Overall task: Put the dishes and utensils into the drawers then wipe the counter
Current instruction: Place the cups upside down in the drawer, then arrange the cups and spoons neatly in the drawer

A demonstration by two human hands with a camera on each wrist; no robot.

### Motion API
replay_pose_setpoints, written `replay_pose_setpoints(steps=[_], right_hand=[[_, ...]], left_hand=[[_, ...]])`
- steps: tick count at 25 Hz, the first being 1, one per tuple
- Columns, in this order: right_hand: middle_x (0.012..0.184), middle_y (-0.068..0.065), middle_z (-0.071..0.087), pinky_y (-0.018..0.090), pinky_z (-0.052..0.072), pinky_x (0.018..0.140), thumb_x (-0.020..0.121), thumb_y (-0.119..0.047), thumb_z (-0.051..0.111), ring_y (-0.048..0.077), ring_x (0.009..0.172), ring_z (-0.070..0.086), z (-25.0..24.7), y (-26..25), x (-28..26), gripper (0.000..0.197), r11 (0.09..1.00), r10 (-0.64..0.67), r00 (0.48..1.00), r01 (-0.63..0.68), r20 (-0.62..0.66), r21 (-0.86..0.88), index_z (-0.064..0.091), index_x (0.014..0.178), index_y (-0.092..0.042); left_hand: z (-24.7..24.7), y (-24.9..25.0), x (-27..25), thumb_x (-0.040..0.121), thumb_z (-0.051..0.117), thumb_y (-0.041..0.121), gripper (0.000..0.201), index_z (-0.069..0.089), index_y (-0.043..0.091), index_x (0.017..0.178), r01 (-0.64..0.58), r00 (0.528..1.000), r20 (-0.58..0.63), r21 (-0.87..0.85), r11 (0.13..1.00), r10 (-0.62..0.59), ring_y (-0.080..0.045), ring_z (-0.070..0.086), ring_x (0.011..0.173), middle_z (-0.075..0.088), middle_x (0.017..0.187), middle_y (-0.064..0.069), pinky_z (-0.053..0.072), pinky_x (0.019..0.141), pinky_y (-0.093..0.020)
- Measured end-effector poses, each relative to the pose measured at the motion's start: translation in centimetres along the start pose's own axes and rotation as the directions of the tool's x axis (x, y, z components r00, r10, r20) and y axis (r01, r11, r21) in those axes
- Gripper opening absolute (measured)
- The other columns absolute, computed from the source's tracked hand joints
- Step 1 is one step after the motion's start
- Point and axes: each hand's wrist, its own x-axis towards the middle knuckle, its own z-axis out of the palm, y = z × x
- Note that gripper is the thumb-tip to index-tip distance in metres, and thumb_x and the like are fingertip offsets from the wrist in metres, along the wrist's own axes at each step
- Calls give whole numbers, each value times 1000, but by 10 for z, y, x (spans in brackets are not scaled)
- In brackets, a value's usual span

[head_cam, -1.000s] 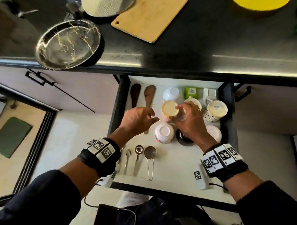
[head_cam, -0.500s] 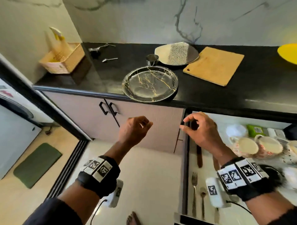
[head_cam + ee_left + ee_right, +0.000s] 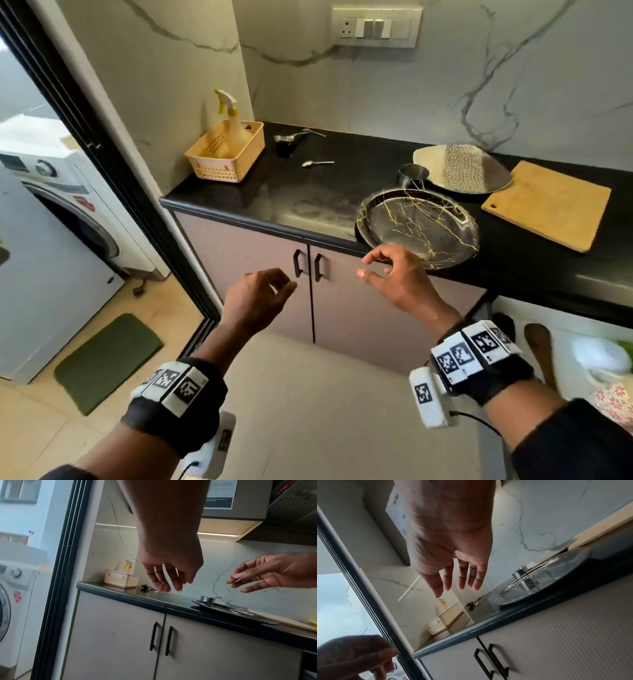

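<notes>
Meanwhile, both hands' fingers loose — empty, spoon [image 3: 317, 163] lying crosswise, bowl leftward, counter [image 3: 308, 192]

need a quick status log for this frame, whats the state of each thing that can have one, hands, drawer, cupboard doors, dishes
left hand: empty, fingers loosely curled
right hand: empty, fingers relaxed, in the air before the counter edge
drawer: open, items inside
cupboard doors: closed
dark round plate: on the counter, near its front edge
steel cup: upright on the counter
spoon: lying on the counter
cutting board: flat on the counter
</notes>
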Motion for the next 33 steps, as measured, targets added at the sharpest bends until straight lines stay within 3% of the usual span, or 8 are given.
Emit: replay_pose_setpoints(steps=[4,9,16,20,23,27,31,33], right_hand=[[99,-13,55,21,50,71,81,-33,75,8,88,57,3,-29,69,19,997,-22,997,28,78,-71,64,94,-25],[92,-8,60,19,45,67,77,-34,78,8,84,56,13,-22,194,18,989,-37,995,50,89,-138,66,86,-24],[89,1,65,35,54,78,75,-21,78,16,80,62,59,37,405,18,981,28,990,-1,137,-193,66,88,-18],[112,7,50,36,46,93,79,-25,74,28,105,55,97,60,483,36,921,81,970,15,229,-388,61,112,-19],[122,10,43,45,40,101,82,-38,71,33,116,44,115,70,509,46,845,187,939,-4,288,-535,56,123,-23],[103,3,47,41,39,94,92,-31,60,27,105,47,131,84,536,11,857,171,921,36,350,-515,62,93,-21],[84,7,57,27,42,64,95,-3,44,22,76,54,128,67,573,7,967,59,913,48,403,-252,50,95,-4],[87,12,60,33,43,65,93,-4,44,26,75,56,130,56,602,9,970,39,933,52,359,-239,48,101,-7]], left_hand=[[-32,-28,43,92,58,51,18,67,36,95,-11,998,68,50,999,8,-1,64,80,60,82,24,53,66,-26],[-48,-52,130,91,60,48,14,65,35,95,-56,992,112,37,998,51,3,60,79,63,92,23,53,69,-23],[-34,-78,291,86,65,49,19,66,34,97,58,974,218,29,998,-63,-1,63,87,64,91,20,56,81,-34],[-26,-94,351,86,66,46,19,65,35,102,135,971,201,-22,991,-128,-4,63,94,65,97,18,54,85,-35],[-14,-102,385,86,66,46,33,61,31,116,91,971,220,35,995,-96,-10,58,109,60,115,11,52,91,-36],[8,-108,432,83,70,47,70,40,28,144,13,951,306,114,993,-48,-19,39,137,34,151,4,41,108,-40],[28,-119,454,77,74,53,112,3,19,157,44,847,505,244,969,-166,-24,3,151,-6,164,-1,18,121,-41],[31,-126,459,76,74,55,118,-3,18,157,60,804,560,257,965,-199,-21,-3,151,-11,164,0,12,122,-39]])
